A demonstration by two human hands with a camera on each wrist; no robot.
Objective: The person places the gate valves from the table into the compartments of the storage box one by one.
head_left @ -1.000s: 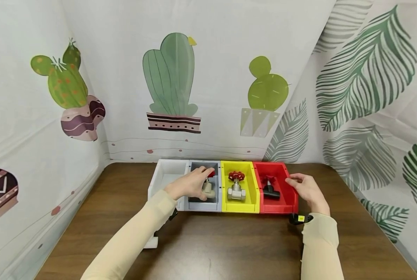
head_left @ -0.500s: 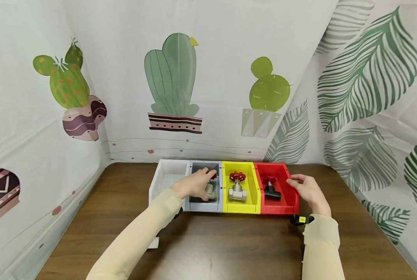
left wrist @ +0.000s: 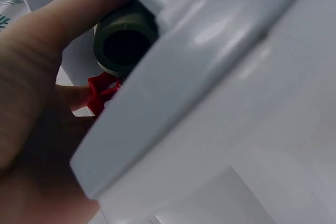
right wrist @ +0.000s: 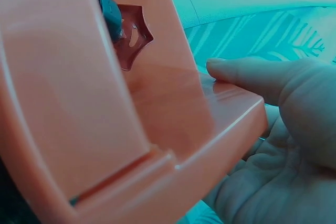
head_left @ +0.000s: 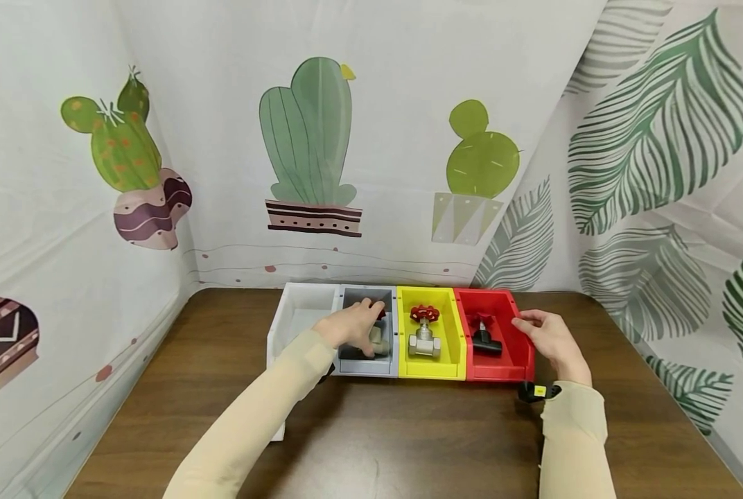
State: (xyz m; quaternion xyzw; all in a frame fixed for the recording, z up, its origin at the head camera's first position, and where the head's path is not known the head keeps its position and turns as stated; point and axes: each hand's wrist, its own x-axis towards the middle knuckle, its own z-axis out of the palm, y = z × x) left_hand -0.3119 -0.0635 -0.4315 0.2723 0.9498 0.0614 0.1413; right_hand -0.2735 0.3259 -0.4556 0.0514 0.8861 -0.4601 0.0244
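My left hand (head_left: 351, 328) is down in the grey bin (head_left: 366, 369), holding a beige valve (head_left: 379, 342) between thumb and fingers. In the left wrist view, the thumb lies along the valve's round pipe end (left wrist: 126, 40), and fingertips are at its red handwheel (left wrist: 101, 92). The grey wall hides the rest. My right hand (head_left: 552, 341) grips the outer side of the red bin (head_left: 513, 364), thumb on the rim and fingers outside below. A black valve (head_left: 486, 342) with a dark red handwheel (right wrist: 134, 35) lies in that bin.
A yellow bin (head_left: 434, 371) between the grey and red ones holds a silver valve (head_left: 424, 341) with a red handwheel. The white bin (head_left: 299, 320) adjoins on the left. The bins stand in a row on a brown wooden table (head_left: 446, 436), before a patterned cloth (head_left: 222, 138).
My left hand and forearm have shifted slightly right, with the beige valve still in the grey bin. The right hand keeps its hold on the red bin.
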